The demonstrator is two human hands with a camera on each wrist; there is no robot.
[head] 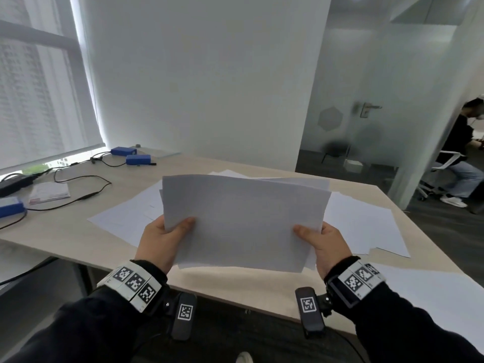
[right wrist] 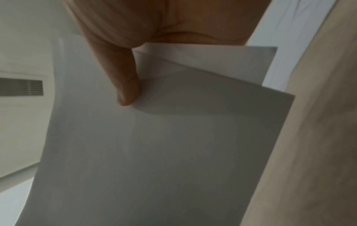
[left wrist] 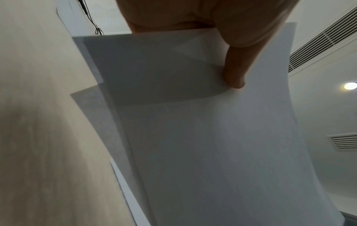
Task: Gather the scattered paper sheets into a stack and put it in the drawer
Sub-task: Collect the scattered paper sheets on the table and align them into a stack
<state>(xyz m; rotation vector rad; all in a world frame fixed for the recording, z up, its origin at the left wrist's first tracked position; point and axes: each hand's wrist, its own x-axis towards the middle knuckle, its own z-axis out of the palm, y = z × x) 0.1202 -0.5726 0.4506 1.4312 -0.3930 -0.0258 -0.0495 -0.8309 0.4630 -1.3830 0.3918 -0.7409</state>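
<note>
Light brown wood covers the table (head: 78, 239), which stands by a white wall and a big window. Both hands hold a stack of paper (head: 243, 221) up above the table, tilted toward the person. The left hand (head: 163, 241) pinches the left bottom corner, thumb on top. The right hand (head: 324, 244) pinches the right bottom corner the same way. The paper is plain white with no writing that shows. The sheets are not lined up yet; some edges and corners poke out at the top and sides, and the wrist views show this too. More loose sheets (head: 366, 226) lie flat on the table under and around the stack. Blue boxes (head: 131, 155) and black wires (head: 78, 179) sit far back on the left.
</note>
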